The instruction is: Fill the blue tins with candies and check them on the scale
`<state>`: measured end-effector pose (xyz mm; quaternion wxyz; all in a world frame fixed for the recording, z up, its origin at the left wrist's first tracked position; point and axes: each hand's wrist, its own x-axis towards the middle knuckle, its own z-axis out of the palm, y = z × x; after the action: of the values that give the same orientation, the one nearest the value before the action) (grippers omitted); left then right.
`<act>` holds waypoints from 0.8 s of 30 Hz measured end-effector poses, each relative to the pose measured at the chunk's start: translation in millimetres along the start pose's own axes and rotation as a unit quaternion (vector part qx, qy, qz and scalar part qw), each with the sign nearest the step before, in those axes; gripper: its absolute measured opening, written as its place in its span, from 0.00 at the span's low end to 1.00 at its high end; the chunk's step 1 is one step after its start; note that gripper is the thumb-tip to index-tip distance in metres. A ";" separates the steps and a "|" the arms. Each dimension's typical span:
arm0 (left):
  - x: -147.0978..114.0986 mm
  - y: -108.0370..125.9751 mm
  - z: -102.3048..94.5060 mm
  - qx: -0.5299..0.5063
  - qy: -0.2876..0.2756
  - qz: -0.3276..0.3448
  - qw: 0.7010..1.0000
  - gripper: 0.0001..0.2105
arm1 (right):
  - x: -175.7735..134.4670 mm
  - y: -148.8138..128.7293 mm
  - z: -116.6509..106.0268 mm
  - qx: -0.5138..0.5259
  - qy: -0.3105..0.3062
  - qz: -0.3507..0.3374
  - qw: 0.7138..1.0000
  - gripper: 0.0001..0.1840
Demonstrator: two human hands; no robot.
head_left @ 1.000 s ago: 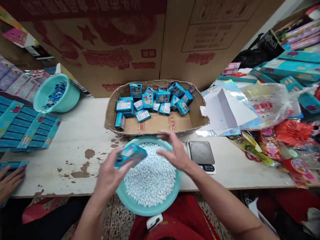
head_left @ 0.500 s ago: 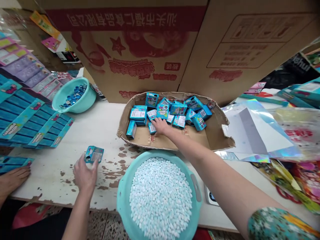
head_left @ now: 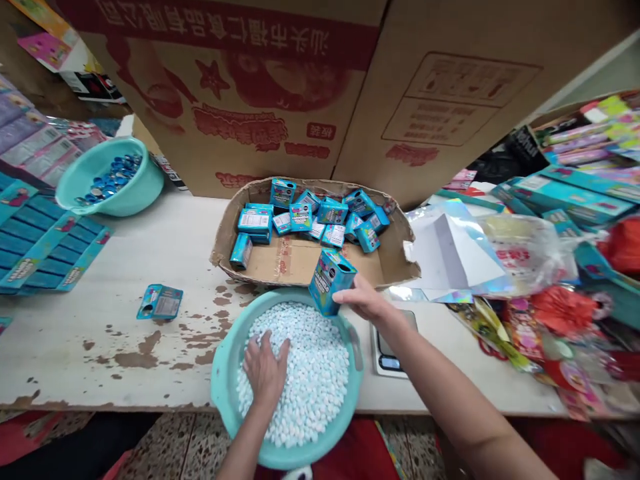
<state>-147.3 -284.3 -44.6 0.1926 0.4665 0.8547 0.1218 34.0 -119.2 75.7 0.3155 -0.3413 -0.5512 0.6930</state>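
Note:
My right hand [head_left: 361, 299] grips a small blue candy box [head_left: 327, 280], held tilted above the far right rim of the turquoise basin [head_left: 220, 380]. White and pale-blue candies [head_left: 313, 380] fill much of that basin. My left hand [head_left: 265, 367] rests on the candies with its fingers spread, the tips touching or slightly among them. Behind the basin is a cut-down cardboard tray [head_left: 295, 257] with several more blue boxes [head_left: 333, 211] in it. Another blue box [head_left: 160, 302] lies by itself on the table to the left.
A turquoise bowl [head_left: 150, 180] with blue wrapped pieces stands at the back left, near stacked blue cartons [head_left: 45, 247]. A digital scale [head_left: 387, 360] sits right of the basin, partly behind my right arm. Large cardboard boxes [head_left: 240, 120] form a wall behind. Wrappers and plastic bags crowd the right side.
My right hand has brought a blue box out of the cardboard tray to above the basin. My left hand has left the box on the table and moved right into the candies.

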 end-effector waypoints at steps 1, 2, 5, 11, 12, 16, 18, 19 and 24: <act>2.4 6.1 1.4 -0.019 -0.021 0.020 0.999 0.24 | -22.1 4.0 1.7 0.054 0.023 0.010 0.998 0.38; 3.5 12.6 3.5 -0.043 -0.042 0.038 0.998 0.22 | -42.5 8.7 2.0 0.099 0.046 0.015 0.994 0.39; 3.3 31.8 11.6 -0.132 -0.089 0.051 0.986 0.18 | -93.6 19.8 -8.5 0.186 0.111 0.001 0.976 0.47; 8.8 46.0 14.4 -0.461 -0.203 -0.108 0.857 0.16 | -156.4 20.0 -45.2 0.214 0.232 -0.027 0.948 0.48; 10.5 44.9 12.3 -0.526 -0.232 -0.144 0.805 0.16 | -161.7 21.0 -45.8 0.216 0.245 -0.016 0.945 0.46; 15.7 41.2 -2.4 -0.660 -0.315 -0.249 0.635 0.12 | -167.4 33.6 -24.4 0.196 0.294 0.036 0.935 0.30; 16.7 44.2 -15.3 -0.677 -0.314 -0.263 0.611 0.10 | -162.7 40.3 -4.2 0.149 0.278 0.059 0.947 0.26; 16.4 47.5 -23.7 -0.684 -0.308 -0.259 0.608 0.09 | -159.4 42.7 6.2 0.113 0.259 0.068 0.957 0.25; 5.8 75.7 -77.2 -0.715 -0.275 -0.168 0.620 0.11 | -140.7 47.5 46.7 -0.167 0.217 0.024 0.962 0.21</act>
<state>-127.5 -241.1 52.6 0.7085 0.0418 0.4685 0.5261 72.6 -268.5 54.3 0.3489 -0.5444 -0.5692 0.5078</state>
